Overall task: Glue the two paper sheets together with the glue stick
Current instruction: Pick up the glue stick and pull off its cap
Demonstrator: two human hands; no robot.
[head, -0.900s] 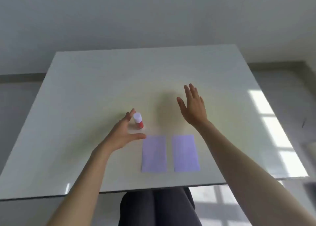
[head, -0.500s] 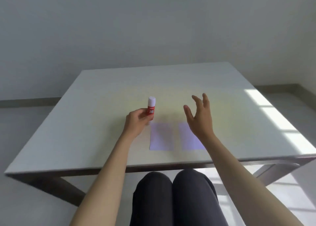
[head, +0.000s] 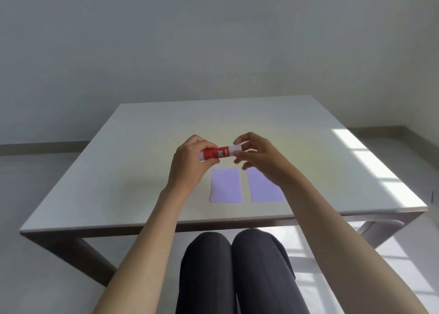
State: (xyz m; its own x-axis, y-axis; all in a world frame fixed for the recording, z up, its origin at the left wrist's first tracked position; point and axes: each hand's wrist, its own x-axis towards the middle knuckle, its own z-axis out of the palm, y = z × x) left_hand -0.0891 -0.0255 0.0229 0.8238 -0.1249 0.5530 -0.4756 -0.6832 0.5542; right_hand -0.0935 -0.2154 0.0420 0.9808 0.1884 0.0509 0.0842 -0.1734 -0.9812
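Observation:
A red glue stick (head: 219, 153) with a white cap lies sideways in the air above the table, cap pointing right. My left hand (head: 190, 161) grips its red body. My right hand (head: 256, 153) pinches the white cap with thumb and fingers. Two pale purple paper sheets lie flat side by side near the table's front edge: the left sheet (head: 226, 185) is fully visible, the right sheet (head: 262, 190) is partly covered by my right forearm.
The white table (head: 142, 147) has dark legs and bright sunlight patches on its right side. My knees in dark trousers (head: 237, 266) show below the front edge. A plain wall stands behind.
My left hand lifted the glue stick off the table and turned it sideways. My right hand came in and closed on the cap. The camera tilted up.

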